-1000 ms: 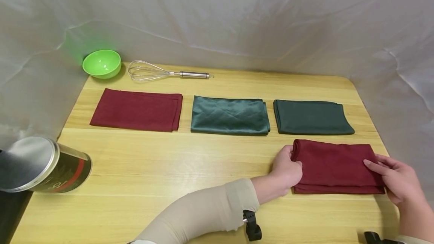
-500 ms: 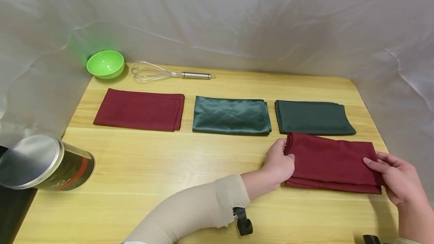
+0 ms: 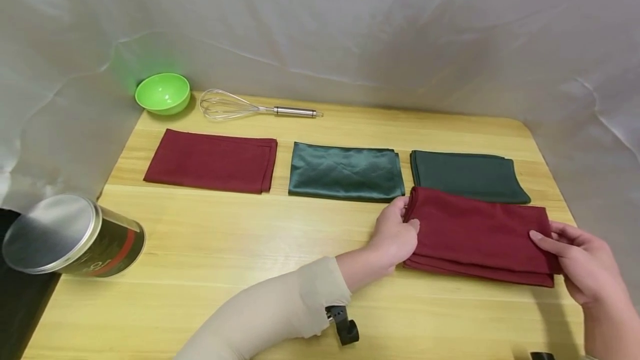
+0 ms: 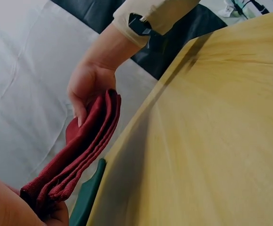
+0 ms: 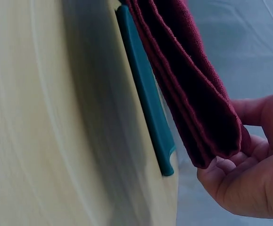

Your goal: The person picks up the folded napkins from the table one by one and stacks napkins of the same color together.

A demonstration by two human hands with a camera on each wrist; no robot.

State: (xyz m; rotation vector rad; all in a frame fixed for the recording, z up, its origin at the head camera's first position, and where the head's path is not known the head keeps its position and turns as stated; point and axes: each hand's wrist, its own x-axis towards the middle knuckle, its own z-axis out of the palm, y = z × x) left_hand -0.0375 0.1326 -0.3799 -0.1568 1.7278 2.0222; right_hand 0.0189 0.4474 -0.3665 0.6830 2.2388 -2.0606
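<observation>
Both hands hold a folded dark red cloth [image 3: 480, 238] between them at the right side of the table. My left hand [image 3: 395, 236] pinches its left end, thumb on top. At the right end my right hand [image 3: 585, 260] grips it, thumb on top and fingers beneath. In the left wrist view the red cloth [image 4: 79, 146] is raised off the table, its layers stacked and sagging slightly. The right wrist view shows the layered edge of the cloth [image 5: 193, 94] above the tabletop. Behind it lies a folded dark green cloth [image 3: 465, 174], its front edge partly overlapped by the red one in the head view.
A shiny green folded cloth [image 3: 345, 171] and another red folded cloth [image 3: 215, 160] lie in a row leftward. A whisk [image 3: 260, 109] and a green bowl [image 3: 163, 94] stand at the back left. A large lidded tin [image 3: 75, 235] is at the left edge.
The red cloth has been lifted from the table and has moved left and a little away from the person. The left hand travelled with it; the right hand kept its grip. The view shifted slightly.
</observation>
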